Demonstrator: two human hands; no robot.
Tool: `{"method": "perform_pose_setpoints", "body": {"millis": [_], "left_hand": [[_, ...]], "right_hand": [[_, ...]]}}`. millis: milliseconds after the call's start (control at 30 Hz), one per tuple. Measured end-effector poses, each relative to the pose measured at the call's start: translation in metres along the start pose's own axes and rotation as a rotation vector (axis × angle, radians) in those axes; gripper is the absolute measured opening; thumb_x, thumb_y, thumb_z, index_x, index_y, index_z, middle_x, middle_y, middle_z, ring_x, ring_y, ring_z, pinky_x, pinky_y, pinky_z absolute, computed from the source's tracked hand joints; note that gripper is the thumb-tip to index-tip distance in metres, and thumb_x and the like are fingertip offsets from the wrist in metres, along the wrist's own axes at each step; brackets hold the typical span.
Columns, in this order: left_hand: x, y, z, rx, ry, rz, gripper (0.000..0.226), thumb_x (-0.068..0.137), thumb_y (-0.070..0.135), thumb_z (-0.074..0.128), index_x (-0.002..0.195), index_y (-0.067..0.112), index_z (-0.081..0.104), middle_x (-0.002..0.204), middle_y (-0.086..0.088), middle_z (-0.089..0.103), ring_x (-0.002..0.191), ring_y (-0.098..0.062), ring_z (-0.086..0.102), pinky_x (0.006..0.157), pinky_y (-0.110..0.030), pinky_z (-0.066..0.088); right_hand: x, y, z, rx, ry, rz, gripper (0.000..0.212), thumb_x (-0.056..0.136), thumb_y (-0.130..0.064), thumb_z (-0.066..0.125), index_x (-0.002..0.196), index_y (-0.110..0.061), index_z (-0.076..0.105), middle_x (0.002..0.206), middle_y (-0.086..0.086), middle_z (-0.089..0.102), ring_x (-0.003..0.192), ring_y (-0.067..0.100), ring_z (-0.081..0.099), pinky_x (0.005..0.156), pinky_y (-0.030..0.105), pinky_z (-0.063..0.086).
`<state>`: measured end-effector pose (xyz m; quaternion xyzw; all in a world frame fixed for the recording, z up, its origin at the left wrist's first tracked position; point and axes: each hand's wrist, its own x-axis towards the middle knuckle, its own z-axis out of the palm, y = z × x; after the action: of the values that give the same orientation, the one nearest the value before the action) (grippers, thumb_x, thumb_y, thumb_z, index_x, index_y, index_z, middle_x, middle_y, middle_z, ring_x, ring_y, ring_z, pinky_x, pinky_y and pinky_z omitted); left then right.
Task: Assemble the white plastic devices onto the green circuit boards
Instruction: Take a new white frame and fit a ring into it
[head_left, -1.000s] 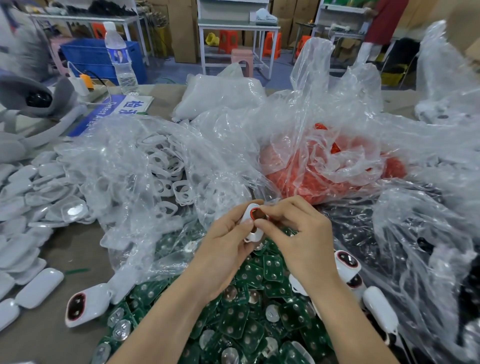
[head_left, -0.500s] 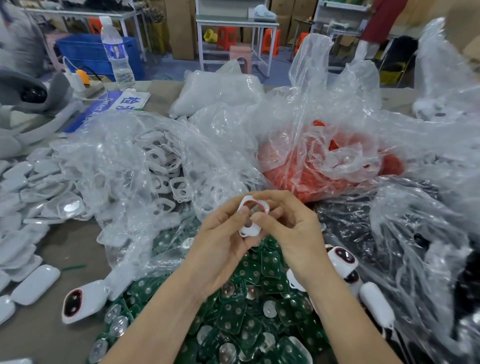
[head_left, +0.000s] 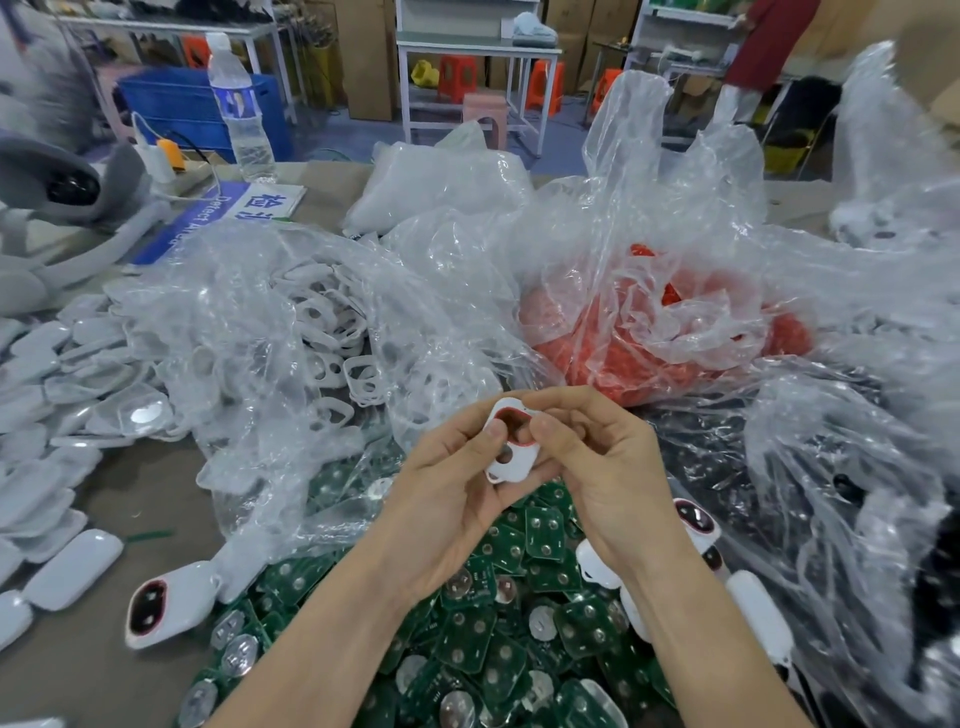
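Head view. 2 forearms enter from the lower edge and converge at the centre of the frame, palms turned toward each other. The left hand (head_left: 457, 488) cradles a white plastic device (head_left: 513, 468) from below, fingers curled beneath it and thumb (head_left: 493, 428) pressed on its face. The right hand (head_left: 608, 467) grips the same device from the opposite side: its thumb (head_left: 540, 428) lies on the face just beside the left thumb, and its forefinger hooks over the top edge, where a red rim shows. The remaining right fingers are curled; whether they touch the device cannot be told. The device is held upright in the air, above the far edge of a loose heap of green circuit boards (head_left: 498, 639) on the table (head_left: 104, 499). A finished unit with a dark red window (head_left: 166, 603) lies left of the heap. Behind the hands stand a clear bag of white frames (head_left: 311, 332) and a clear bag of red parts (head_left: 649, 358).
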<state>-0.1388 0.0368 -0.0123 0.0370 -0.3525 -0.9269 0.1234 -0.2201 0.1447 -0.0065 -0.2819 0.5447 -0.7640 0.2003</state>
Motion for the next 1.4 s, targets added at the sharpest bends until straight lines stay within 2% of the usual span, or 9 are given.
{"method": "perform_pose_setpoints", "body": {"millis": [100, 200, 467, 733, 867, 1033, 1267, 1333, 1400], "left_hand": [[0.001, -0.002, -0.001, 0.03, 0.028, -0.001, 0.029, 0.087, 0.008, 0.05, 0.106, 0.001, 0.071, 0.113, -0.022, 0.069, 0.103, -0.028, 0.069, 0.079, -0.032, 0.059], [0.001, -0.003, -0.002, 0.118, 0.028, 0.025, 0.032, 0.086, 0.009, 0.052, 0.116, 0.001, 0.062, 0.111, -0.018, 0.071, 0.103, -0.026, 0.07, 0.08, -0.031, 0.058], [0.001, -0.003, -0.005, 0.493, 0.12, 0.096, 0.028, 0.094, 0.007, 0.055, 0.122, 0.01, 0.061, 0.11, -0.012, 0.072, 0.099, -0.027, 0.071, 0.08, -0.033, 0.059], [-0.002, -0.005, -0.003, 0.612, 0.116, 0.14, 0.029, 0.097, 0.0, 0.05, 0.123, 0.009, 0.06, 0.109, -0.01, 0.072, 0.09, -0.022, 0.073, 0.071, -0.025, 0.059], [-0.001, -0.006, -0.003, 0.635, 0.121, 0.122, 0.025, 0.098, 0.011, 0.051, 0.12, 0.011, 0.063, 0.106, -0.007, 0.073, 0.087, -0.026, 0.074, 0.071, -0.029, 0.06], [0.0, -0.009, -0.006, 0.703, 0.187, 0.153, 0.02, 0.099, 0.011, 0.05, 0.111, 0.011, 0.066, 0.092, -0.005, 0.074, 0.081, -0.02, 0.074, 0.064, -0.025, 0.059], [0.004, -0.009, -0.007, 0.492, 0.203, 0.05, 0.03, 0.092, 0.008, 0.057, 0.121, 0.015, 0.06, 0.098, -0.005, 0.076, 0.081, -0.025, 0.074, 0.067, -0.023, 0.058], [0.005, -0.006, -0.008, 0.43, 0.198, 0.046, 0.033, 0.086, 0.008, 0.06, 0.119, 0.013, 0.061, 0.097, -0.006, 0.076, 0.083, -0.027, 0.074, 0.067, -0.022, 0.058], [0.005, -0.005, -0.01, 0.392, 0.194, 0.05, 0.032, 0.084, 0.007, 0.061, 0.116, 0.01, 0.061, 0.096, -0.008, 0.076, 0.086, -0.03, 0.074, 0.067, -0.022, 0.058]], "right_hand": [[-0.002, 0.001, 0.0, -0.203, 0.037, -0.069, 0.027, 0.085, 0.0, 0.065, 0.083, -0.026, 0.074, 0.076, 0.0, 0.073, 0.074, 0.011, 0.068, 0.073, 0.019, 0.053], [-0.003, 0.001, 0.0, -0.287, 0.054, -0.09, 0.025, 0.088, -0.001, 0.062, 0.086, -0.024, 0.071, 0.074, -0.001, 0.072, 0.074, 0.012, 0.068, 0.073, 0.02, 0.053], [-0.003, -0.002, 0.0, -0.227, -0.003, 0.013, 0.025, 0.087, -0.002, 0.065, 0.092, -0.024, 0.074, 0.084, 0.003, 0.075, 0.081, 0.018, 0.072, 0.071, 0.022, 0.056], [-0.003, 0.001, 0.0, -0.139, 0.026, 0.056, 0.021, 0.089, -0.003, 0.063, 0.095, -0.022, 0.07, 0.081, 0.003, 0.074, 0.079, 0.019, 0.072, 0.067, 0.024, 0.056], [-0.002, 0.002, 0.001, -0.182, 0.068, 0.029, 0.02, 0.089, -0.006, 0.064, 0.089, -0.025, 0.071, 0.078, 0.003, 0.073, 0.074, 0.016, 0.072, 0.061, 0.022, 0.055], [-0.005, 0.009, 0.004, -0.355, 0.085, 0.0, 0.019, 0.089, -0.013, 0.065, 0.085, -0.031, 0.068, 0.076, 0.001, 0.071, 0.073, 0.015, 0.07, 0.065, 0.033, 0.059], [-0.004, -0.009, -0.014, -0.584, 0.088, 0.092, 0.007, 0.089, -0.031, 0.065, 0.089, -0.027, 0.07, 0.08, -0.005, 0.073, 0.077, 0.008, 0.069, 0.074, 0.029, 0.056], [-0.011, -0.034, -0.036, -0.694, 0.208, 0.03, 0.005, 0.087, -0.036, 0.065, 0.086, -0.033, 0.069, 0.078, -0.012, 0.072, 0.074, 0.001, 0.067, 0.073, 0.024, 0.055], [-0.024, -0.066, -0.072, -0.82, 0.436, -0.051, 0.009, 0.086, -0.037, 0.064, 0.08, -0.032, 0.067, 0.074, -0.013, 0.07, 0.063, -0.003, 0.063, 0.061, 0.016, 0.05]]}}
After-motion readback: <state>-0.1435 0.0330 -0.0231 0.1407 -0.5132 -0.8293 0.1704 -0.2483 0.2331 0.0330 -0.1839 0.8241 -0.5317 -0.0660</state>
